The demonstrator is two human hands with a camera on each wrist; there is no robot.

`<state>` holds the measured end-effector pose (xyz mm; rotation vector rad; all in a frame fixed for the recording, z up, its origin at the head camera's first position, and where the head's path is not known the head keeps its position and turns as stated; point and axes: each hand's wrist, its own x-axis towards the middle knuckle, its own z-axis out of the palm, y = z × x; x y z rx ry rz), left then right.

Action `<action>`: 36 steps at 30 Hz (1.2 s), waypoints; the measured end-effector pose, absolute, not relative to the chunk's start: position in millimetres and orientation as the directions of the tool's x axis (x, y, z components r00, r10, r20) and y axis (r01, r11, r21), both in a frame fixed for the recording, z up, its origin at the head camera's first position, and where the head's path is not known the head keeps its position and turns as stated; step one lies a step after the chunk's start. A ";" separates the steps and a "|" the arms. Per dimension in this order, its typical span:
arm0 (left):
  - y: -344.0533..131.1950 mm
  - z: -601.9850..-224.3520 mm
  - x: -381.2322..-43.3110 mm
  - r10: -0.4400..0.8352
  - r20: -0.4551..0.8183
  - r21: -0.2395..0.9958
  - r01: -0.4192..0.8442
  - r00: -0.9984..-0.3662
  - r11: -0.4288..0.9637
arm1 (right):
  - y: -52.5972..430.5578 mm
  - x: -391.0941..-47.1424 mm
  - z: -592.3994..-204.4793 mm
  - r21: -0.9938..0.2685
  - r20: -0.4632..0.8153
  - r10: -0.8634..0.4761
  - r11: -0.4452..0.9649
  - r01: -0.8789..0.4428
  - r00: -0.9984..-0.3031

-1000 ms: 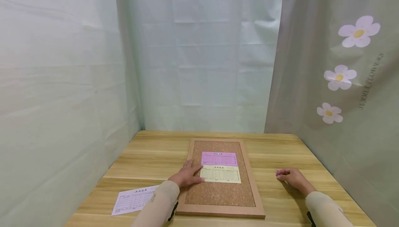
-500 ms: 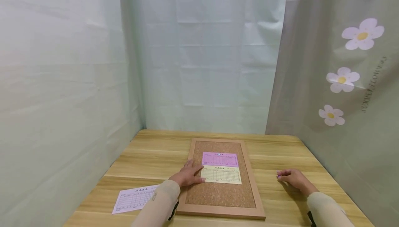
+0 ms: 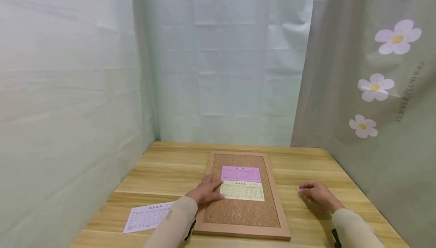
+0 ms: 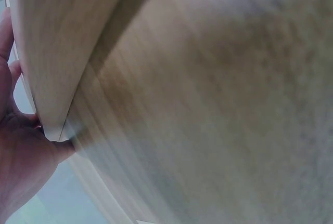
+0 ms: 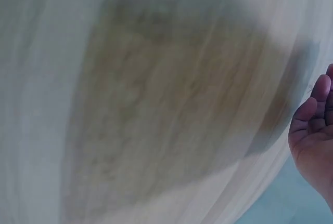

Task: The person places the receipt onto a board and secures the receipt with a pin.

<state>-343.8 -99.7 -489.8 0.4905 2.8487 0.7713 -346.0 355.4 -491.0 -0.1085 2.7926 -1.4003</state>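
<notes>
My left hand rests on the left side of a wood-framed cork board, fingers spread. Its thumb and forefinger touch the left edge of a pale yellow form slip. A pink form slip lies just above the yellow one, with a small pale round spot near its top edge. Right of the board, my right hand pinches a small purple pin, mostly hidden by the fingertips. In the right wrist view the right hand shows curled fingers, while the pin is out of sight.
A white form slip lies on the wooden table left of the board, partly covered by the left sleeve. Pale curtains enclose the table at the back and both sides. Flowers are printed on the right curtain.
My right hand has lifted slightly and shifted a little left toward the board with the purple pin. My left hand stays on the board and the yellow slip.
</notes>
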 end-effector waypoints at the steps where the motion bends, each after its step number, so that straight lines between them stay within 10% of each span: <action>1: -99.6 -489.9 -344.1 0.347 -0.057 0.510 0.271 -0.936 0.817 | 353.4 -345.9 -489.3 -0.797 0.019 -0.067 0.601 -0.056 -0.998; 36: -100.0 -490.3 -346.0 0.339 -0.059 0.506 0.264 -0.939 0.821 | 272.7 -365.5 -466.8 -0.876 0.102 0.003 0.475 -0.088 -0.995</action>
